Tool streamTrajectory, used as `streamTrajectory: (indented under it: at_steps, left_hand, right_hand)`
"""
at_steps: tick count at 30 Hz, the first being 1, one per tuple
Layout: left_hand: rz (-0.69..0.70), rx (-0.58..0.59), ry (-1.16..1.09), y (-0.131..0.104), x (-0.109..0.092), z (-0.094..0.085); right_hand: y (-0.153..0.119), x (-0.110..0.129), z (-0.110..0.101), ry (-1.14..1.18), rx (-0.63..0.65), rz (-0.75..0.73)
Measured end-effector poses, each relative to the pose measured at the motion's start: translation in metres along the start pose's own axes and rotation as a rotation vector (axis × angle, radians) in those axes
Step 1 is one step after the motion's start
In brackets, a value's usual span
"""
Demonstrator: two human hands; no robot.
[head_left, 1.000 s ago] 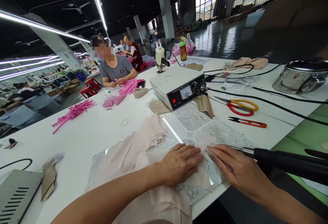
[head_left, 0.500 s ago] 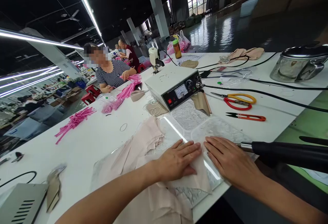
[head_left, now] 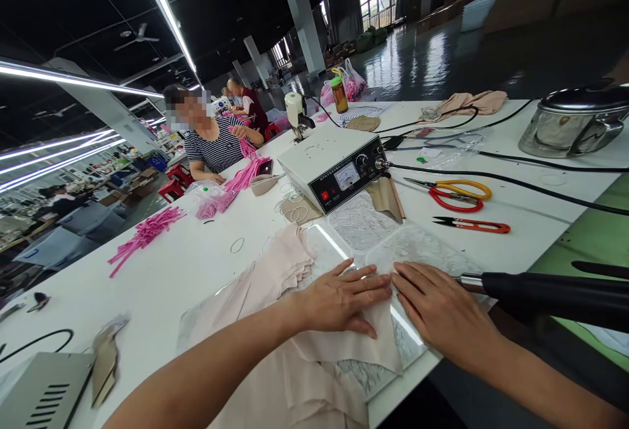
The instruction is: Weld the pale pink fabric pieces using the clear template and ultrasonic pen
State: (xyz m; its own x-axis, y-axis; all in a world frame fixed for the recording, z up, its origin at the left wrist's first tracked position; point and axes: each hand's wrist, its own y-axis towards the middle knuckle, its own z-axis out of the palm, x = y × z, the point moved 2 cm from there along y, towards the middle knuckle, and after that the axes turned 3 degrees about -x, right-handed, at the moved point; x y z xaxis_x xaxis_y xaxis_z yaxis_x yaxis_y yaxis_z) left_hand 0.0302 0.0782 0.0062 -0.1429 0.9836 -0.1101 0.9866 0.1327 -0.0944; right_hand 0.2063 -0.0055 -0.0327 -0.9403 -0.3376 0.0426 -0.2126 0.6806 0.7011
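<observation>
My left hand (head_left: 346, 299) lies on a thin beige fabric piece (head_left: 378, 344), fingers spread and palm down. Beside it, almost fingertip to fingertip, my right hand (head_left: 439, 308) rests flat with its fingers stretched out near the fabric's edge. Under both is a clear glossy sheet (head_left: 327, 245) over a grey-patterned surface. A black-handled tool (head_left: 550, 295) with a metal shaft reaches in from the right; its tip is hidden behind my right hand. More beige fabric pieces (head_left: 275, 265) are stacked to the left and toward me.
Past the sheet stands a control box (head_left: 348, 177) with a dial, its cable running right. Red-and-yellow pliers (head_left: 457, 194), orange thread snips (head_left: 472, 224) and a glass pot (head_left: 565, 128) lie to the right. Across the table (head_left: 167, 311), a person in stripes handles pink strips (head_left: 248, 170).
My left hand has shifted slightly right, its fingers spreading wider over the fabric. My right hand stays almost still. The person across the table has raised a hand with pink strips.
</observation>
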Motion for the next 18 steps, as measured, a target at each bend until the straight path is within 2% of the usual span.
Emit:
streamTrajectory:
  at_steps: [10,18]
  left_hand:
    - [-0.051,-0.025,-0.141,-0.0023,0.0033,0.0056]
    - [-0.075,0.006,-0.236,0.0004,0.0045,0.0029]
  right_hand:
    - [-0.0012,-0.0005,0.0009,0.001,0.004,0.005]
    - [-0.0008,-0.0002,0.0012,-0.025,-0.027,-0.016]
